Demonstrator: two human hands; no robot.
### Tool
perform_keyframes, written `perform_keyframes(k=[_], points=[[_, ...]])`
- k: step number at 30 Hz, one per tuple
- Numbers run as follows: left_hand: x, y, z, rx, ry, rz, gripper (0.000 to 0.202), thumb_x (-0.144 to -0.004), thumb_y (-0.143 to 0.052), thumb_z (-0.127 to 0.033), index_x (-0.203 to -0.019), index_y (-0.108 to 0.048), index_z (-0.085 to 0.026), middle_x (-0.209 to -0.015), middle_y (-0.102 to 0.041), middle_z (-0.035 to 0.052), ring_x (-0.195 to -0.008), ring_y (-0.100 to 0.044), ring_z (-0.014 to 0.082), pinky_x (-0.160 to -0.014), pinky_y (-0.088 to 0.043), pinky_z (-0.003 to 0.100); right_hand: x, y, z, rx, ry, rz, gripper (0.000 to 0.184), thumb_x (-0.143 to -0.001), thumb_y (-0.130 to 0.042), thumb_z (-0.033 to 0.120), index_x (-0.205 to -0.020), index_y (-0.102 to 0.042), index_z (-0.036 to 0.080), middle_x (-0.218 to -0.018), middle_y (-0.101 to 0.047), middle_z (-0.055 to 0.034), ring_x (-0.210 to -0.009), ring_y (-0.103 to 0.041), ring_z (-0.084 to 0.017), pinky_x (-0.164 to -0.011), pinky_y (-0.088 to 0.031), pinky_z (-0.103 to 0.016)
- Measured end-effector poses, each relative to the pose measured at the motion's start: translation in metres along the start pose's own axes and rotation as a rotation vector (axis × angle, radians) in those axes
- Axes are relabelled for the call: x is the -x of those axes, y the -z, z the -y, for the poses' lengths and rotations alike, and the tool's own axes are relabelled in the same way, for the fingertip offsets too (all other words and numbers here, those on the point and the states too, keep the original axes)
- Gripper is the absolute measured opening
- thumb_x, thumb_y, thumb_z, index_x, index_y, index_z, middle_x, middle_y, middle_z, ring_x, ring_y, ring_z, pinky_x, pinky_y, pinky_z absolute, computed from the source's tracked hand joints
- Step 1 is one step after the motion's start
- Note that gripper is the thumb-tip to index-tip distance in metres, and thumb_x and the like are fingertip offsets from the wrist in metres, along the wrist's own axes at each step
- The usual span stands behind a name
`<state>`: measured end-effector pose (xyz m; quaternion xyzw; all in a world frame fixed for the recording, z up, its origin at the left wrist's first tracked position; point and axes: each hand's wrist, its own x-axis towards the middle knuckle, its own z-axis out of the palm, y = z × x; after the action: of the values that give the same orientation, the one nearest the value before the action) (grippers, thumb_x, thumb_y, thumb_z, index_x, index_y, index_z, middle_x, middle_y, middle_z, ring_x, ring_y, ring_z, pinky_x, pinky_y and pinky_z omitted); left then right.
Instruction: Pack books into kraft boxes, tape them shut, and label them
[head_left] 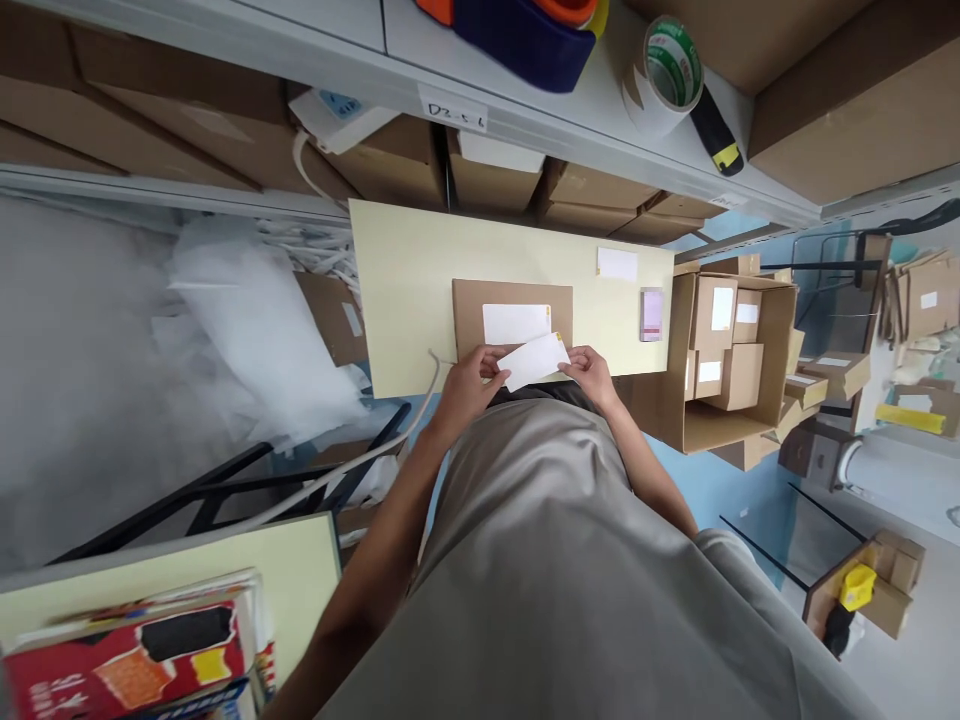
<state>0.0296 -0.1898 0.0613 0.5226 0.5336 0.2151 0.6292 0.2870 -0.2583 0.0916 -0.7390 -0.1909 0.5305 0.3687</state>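
A white paper label (534,361) with a small yellow corner mark is stretched between my two hands, tilted up to the right. My left hand (478,376) pinches its left end, and my right hand (589,373) pinches its right end. Just beyond it, a brown cardboard box (469,305) lies on the pale yellow table (405,300). Another white label (516,321) lies on top of that box, its lower right part covered by the one I hold. A third white label (617,264) and a phone-like device (651,314) rest farther right on the table.
To the right stands a large open carton (731,430) with several small boxes inside. A shelf above holds a tape roll (666,75) and a black-and-yellow cutter (716,130). White wrapping material (247,320) lies to the left, and a pale cable (360,462) runs past my left arm.
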Motion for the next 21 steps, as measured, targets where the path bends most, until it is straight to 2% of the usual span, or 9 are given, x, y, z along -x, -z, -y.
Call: perform_keyframes(k=[5, 10, 17, 21], points=[[0.002, -0.011, 0.013, 0.129, 0.166, -0.247, 0.032, -0.079, -0.084, -0.036, -0.106, -0.073, -0.022, -0.092, -0.076, 0.0034, -0.089, -0.076, 0.0221, -0.088, -0.065, 0.037, -0.009, -0.004, 0.000, 0.087, 0.052, 0.075, 0.044, -0.071, -0.097, 0.059, -0.086, -0.072, 0.026, -0.073, -0.075, 0.0046, -0.075, -0.071, -0.017, -0.080, -0.057, -0.032], [-0.009, -0.019, 0.018, 0.318, 0.239, -0.401, 0.026, -0.078, -0.084, -0.036, -0.096, -0.071, -0.021, -0.091, -0.077, 0.0039, -0.091, -0.077, 0.0214, -0.091, -0.063, 0.035, -0.019, -0.007, 0.004, 0.219, 0.128, 0.089, 0.036, -0.082, -0.091, 0.056, -0.083, -0.074, 0.025, -0.079, -0.076, 0.0016, -0.077, -0.071, -0.018, -0.081, -0.056, -0.031], [-0.048, -0.020, 0.001, 0.321, 0.088, -0.515, 0.021, -0.088, -0.084, -0.037, -0.093, -0.075, -0.019, -0.093, -0.077, 0.0053, -0.091, -0.074, 0.0205, -0.088, -0.060, 0.032, -0.051, -0.006, 0.017, 0.277, 0.245, 0.168, 0.035, -0.086, -0.084, 0.060, -0.084, -0.072, 0.027, -0.078, -0.072, 0.0024, -0.076, -0.063, -0.018, -0.078, -0.052, -0.032], [-0.070, -0.016, 0.000, 0.226, 0.053, -0.507, 0.016, -0.091, -0.083, -0.033, -0.092, -0.077, -0.019, -0.093, -0.077, 0.0056, -0.089, -0.072, 0.0203, -0.087, -0.059, 0.032, -0.065, -0.007, 0.018, 0.281, 0.257, 0.167, 0.034, -0.086, -0.083, 0.058, -0.083, -0.071, 0.026, -0.075, -0.067, 0.0035, -0.074, -0.058, -0.017, -0.077, -0.049, -0.031]])
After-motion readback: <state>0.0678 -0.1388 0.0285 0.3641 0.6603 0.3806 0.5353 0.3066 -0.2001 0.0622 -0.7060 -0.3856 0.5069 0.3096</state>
